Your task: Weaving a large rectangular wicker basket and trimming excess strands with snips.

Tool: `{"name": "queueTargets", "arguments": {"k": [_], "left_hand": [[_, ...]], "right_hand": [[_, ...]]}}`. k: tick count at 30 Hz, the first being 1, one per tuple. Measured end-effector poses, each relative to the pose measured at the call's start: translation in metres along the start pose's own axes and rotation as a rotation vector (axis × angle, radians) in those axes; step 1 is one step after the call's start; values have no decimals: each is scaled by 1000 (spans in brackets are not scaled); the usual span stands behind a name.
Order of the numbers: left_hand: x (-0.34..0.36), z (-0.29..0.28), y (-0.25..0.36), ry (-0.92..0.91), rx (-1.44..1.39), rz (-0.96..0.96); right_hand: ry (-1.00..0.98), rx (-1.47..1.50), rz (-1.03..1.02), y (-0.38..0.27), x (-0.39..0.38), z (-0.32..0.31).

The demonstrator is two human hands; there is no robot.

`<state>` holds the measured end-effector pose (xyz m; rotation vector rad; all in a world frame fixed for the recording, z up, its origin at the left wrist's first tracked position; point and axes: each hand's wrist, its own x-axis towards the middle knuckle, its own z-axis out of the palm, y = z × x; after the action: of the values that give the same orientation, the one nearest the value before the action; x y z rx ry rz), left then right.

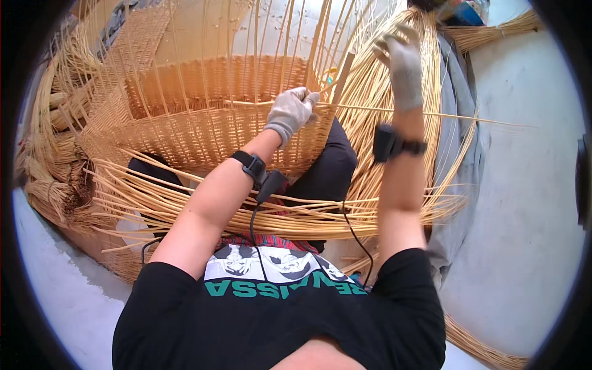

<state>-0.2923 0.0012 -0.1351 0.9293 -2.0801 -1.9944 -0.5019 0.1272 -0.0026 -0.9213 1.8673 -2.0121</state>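
Note:
My gloved left hand [293, 114] is closed on a pale cane strand [364, 106] at the right end of a woven basket [203, 132], whose tall upright stakes rise past the upper edge of the view. The strand runs sideways along the basket and out to the right. My gloved right hand [401, 68] is raised above a thick bundle of loose cane [370, 142], its fingers apart and slightly bent, with no held thing visible. The basket rests at my lap, between my dark-clad legs.
Long canes [160, 191] lie across my lap. Woven mats and fibre bundles [55, 129] are piled at the left. Grey cloth [462, 172] lies beside the right-hand bundle on a pale floor [524, 203]. More cane bundles lie at the upper [493, 34] and lower right [475, 345].

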Motion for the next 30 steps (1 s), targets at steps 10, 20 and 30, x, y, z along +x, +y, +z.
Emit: {"name": "queueTargets", "arguments": {"k": [10, 20, 30], "left_hand": [[-51, -20, 31, 626, 739, 743], [-21, 1, 4, 262, 849, 699], [-13, -5, -9, 272, 718, 631]], "right_hand": [[537, 325, -9, 119, -97, -37], [773, 595, 69, 140, -74, -15], [541, 229, -235, 35, -152, 84]]}}
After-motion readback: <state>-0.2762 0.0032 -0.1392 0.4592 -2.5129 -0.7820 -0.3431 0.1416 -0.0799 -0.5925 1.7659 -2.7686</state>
